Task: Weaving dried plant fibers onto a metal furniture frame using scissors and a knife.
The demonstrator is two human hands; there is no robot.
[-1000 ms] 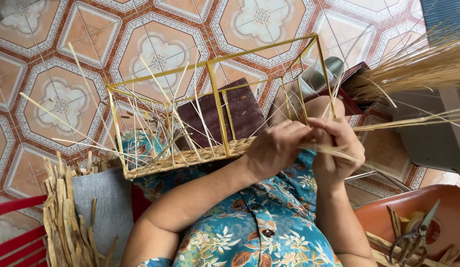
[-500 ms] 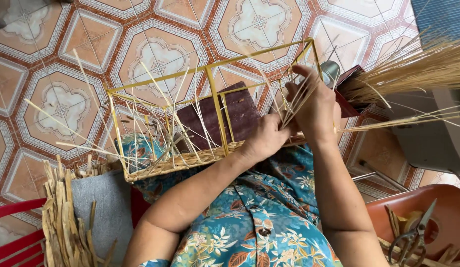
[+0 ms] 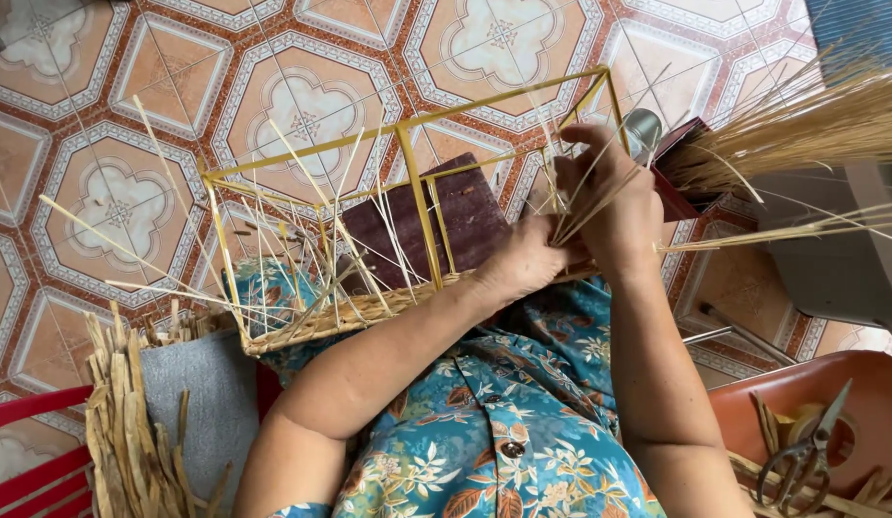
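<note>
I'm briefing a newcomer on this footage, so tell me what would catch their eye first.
A yellow wire frame rests on the person's lap at centre, pale straw strands fanning up from its woven base. Both hands meet at its right end: the right hand gathers strands, the left hand presses the woven edge. Scissors lie in an orange basin, lower right.

— What's that frame (image 3: 408,182) made of?
— Thin metal rod with a smooth yellow coat. Along its lower edge runs a woven strip (image 3: 369,312) of dry plant fibre, rough and matt, and the loose stalks (image 3: 302,240) sticking up look like pale straw.
— And the floor (image 3: 302,86)?
— Glazed tile, patterned, with a slight sheen.
— Lower right of the frame?
— A glossy orange plastic basin (image 3: 753,408) holding metal scissors (image 3: 801,456). The blouse (image 3: 484,432) is soft printed cloth.
</note>
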